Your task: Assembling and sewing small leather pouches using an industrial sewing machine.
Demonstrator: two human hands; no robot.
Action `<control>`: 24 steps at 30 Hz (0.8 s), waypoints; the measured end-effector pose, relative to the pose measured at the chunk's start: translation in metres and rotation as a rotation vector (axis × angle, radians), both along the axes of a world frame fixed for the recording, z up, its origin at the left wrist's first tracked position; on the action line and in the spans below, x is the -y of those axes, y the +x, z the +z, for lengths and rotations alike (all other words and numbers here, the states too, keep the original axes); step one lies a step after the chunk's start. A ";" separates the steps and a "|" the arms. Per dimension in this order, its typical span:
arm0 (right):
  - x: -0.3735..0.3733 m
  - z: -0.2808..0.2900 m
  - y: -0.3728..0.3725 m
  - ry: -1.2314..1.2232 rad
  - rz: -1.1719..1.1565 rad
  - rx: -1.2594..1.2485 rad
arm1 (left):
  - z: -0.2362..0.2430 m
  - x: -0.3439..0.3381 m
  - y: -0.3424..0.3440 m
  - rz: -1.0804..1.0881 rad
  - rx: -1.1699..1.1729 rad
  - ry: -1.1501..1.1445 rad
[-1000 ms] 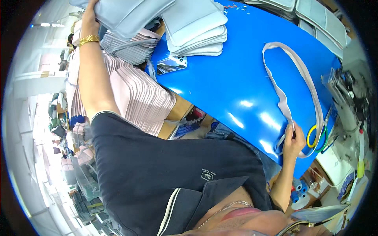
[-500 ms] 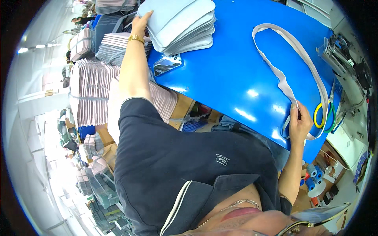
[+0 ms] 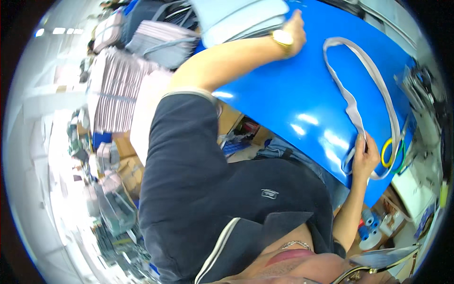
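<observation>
A stack of pale blue-grey flat pieces with rounded corners [image 3: 241, 19] lies at the far left of the blue table [image 3: 265, 102]. My left hand [image 3: 296, 35] is at the stack's right edge, arm stretched across the table; its fingers look extended, slightly blurred, with nothing seen in them. Near the table's front right edge, my right hand [image 3: 366, 158] pinches a long pale fabric strip [image 3: 373, 66]. From there the strip makes a large loop over the tabletop. Scissors with yellow and green handles [image 3: 387, 152] lie beside that hand, partly under the strip.
Bundles of layered pale pink pieces [image 3: 116, 92] stand left of the table, with a tied grey bundle [image 3: 163, 42] behind. A machine [image 3: 421, 85] borders the right side. Blue thread spools [image 3: 371, 220] sit below the right table edge.
My left hand has moved right, from the stack's left edge to its right edge. My forearm now covers where a shiny phone-like rectangle lay. My right hand still holds the strip.
</observation>
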State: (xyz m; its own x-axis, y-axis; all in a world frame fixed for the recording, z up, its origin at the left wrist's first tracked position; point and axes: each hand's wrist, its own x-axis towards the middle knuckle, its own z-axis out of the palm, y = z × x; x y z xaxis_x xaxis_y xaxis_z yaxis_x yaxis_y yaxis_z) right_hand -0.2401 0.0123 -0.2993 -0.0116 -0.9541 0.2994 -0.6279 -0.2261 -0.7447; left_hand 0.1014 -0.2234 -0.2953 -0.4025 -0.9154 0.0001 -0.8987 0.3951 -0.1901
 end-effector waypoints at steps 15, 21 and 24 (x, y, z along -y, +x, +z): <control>-0.002 0.014 0.006 0.091 -0.061 -0.003 | 0.086 -0.102 0.017 -0.328 0.140 -0.357; -0.001 0.009 0.002 0.036 -0.038 0.016 | 0.124 -0.119 0.079 -0.022 -0.096 -0.541; -0.004 0.003 -0.001 0.007 -0.009 0.086 | 0.103 -0.109 0.092 0.127 -0.116 -0.421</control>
State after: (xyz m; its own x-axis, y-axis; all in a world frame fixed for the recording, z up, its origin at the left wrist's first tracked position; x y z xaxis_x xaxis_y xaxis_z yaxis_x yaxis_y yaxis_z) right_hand -0.2415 0.0166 -0.2965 -0.0456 -0.9558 0.2903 -0.5635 -0.2154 -0.7975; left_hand 0.1932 -0.1147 -0.1922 -0.2622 -0.8683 0.4212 -0.9600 0.1902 -0.2054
